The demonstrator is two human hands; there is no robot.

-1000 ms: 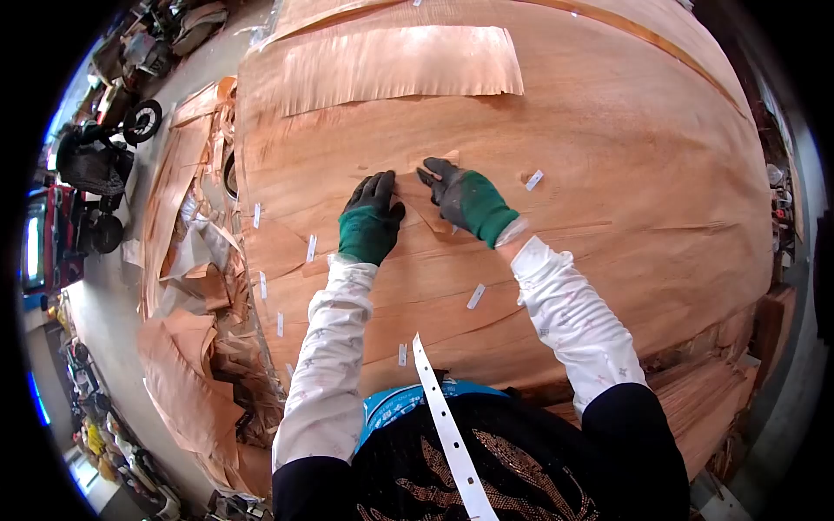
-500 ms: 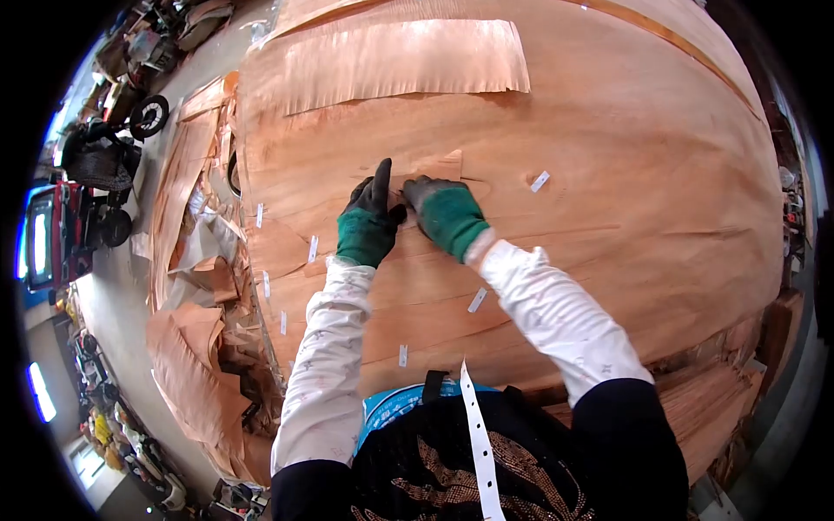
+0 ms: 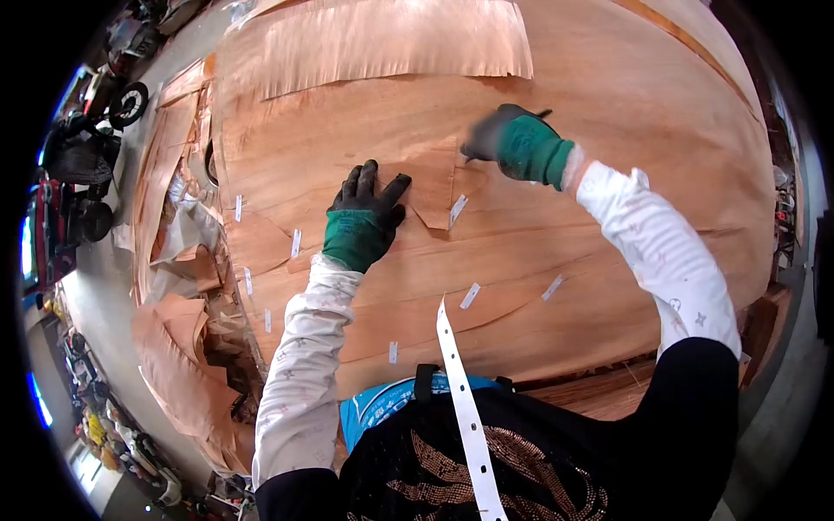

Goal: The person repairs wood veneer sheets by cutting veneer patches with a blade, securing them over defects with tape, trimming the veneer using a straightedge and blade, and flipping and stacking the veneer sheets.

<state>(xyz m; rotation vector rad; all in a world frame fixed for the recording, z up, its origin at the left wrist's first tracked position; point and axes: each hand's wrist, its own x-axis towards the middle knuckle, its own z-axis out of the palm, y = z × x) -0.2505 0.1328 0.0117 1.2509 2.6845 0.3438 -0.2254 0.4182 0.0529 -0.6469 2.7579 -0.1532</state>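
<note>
1. While my left hand (image 3: 365, 213) lies on the large wood sheet (image 3: 608, 260), its gloved fingers are spread apart, tips at the left side of the wood patch (image 3: 434, 180).
2. The wood patch lies between my hands; one tape strip (image 3: 458, 210) sits at its right edge.
3. My right hand (image 3: 519, 146) is beyond that edge, fingers bent and blurred; I cannot tell whether they grip anything.
4. In my judgement, sound work calls for light, even pressure and flat edges; wood this thin looks liable to split.
5. Surface: reddish-brown, uneven, with slits and scattered tape strips; a loose wood strip (image 3: 391, 43) lies farther off.
6. Room: torn sheets (image 3: 178, 339) heaped at left, bare floor (image 3: 100, 321) beyond, a wheel (image 3: 129, 104) near the upper left. Punched tape (image 3: 470, 425) hangs down my front.
</note>
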